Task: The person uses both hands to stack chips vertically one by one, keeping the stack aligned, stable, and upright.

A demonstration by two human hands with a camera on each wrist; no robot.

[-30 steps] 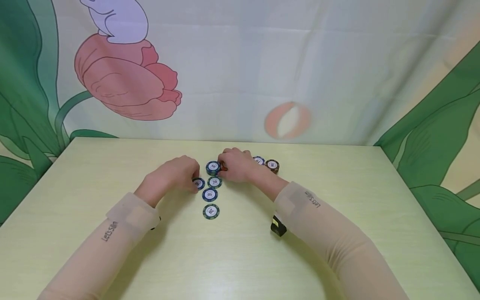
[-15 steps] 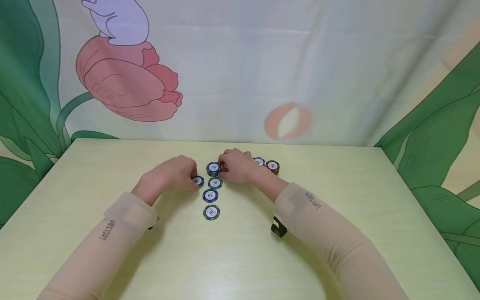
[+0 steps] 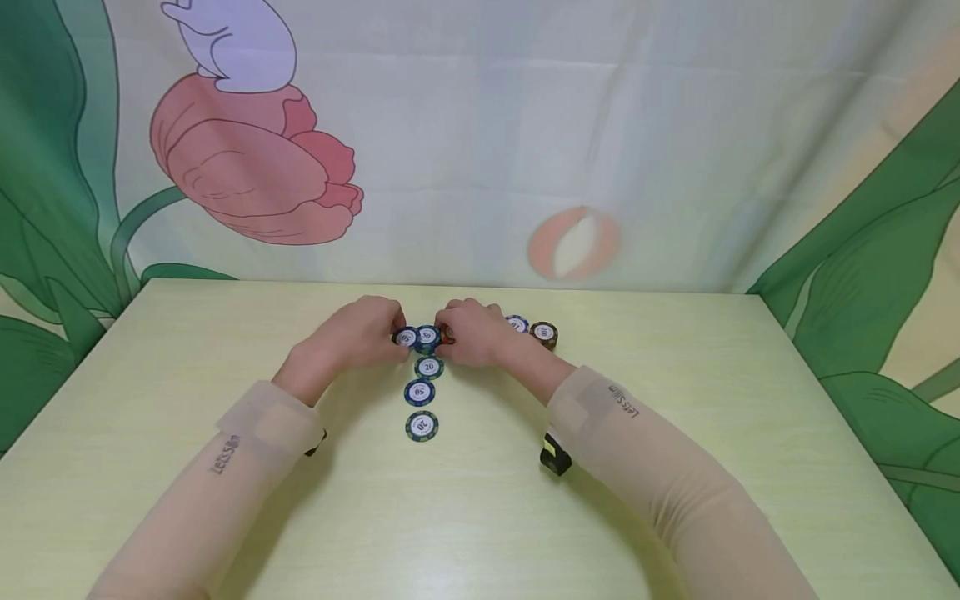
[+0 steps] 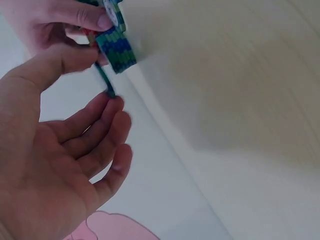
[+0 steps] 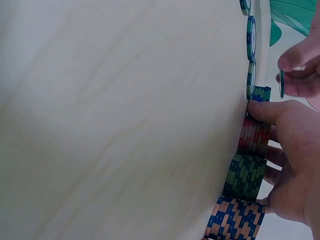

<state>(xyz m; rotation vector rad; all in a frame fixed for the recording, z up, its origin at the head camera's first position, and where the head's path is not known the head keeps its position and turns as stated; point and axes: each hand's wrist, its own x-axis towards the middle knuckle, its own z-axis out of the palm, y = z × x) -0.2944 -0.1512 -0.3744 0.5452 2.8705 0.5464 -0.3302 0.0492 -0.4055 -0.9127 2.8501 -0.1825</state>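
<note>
In the head view my left hand [image 3: 360, 333] pinches a blue poker chip [image 3: 406, 337] marked 50 between thumb and fingers. That chip is beside a blue-and-green stack of poker chips [image 3: 427, 335], slightly above the table, and shows edge-on in the left wrist view. My right hand [image 3: 477, 333] curls over a red stack of poker chips [image 5: 254, 137], fingers behind it and thumb in front, the thumb tip against the blue-green stack [image 5: 263, 93]. From the head most of the red stack is hidden by the hand.
Three flat chips run toward me: a green 20 [image 3: 429, 367], a blue 50 [image 3: 420, 392] and a green 20 [image 3: 422, 426]. Past my right hand stand a green stack [image 5: 244, 177] and a blue-and-orange one [image 5: 236, 220]. A brown stack [image 3: 543, 333] ends the row.
My left hand has moved away from me and slightly right, bringing its blue chip from beside the flat chips to beside the blue-green stack. The right hand has stayed in place.
</note>
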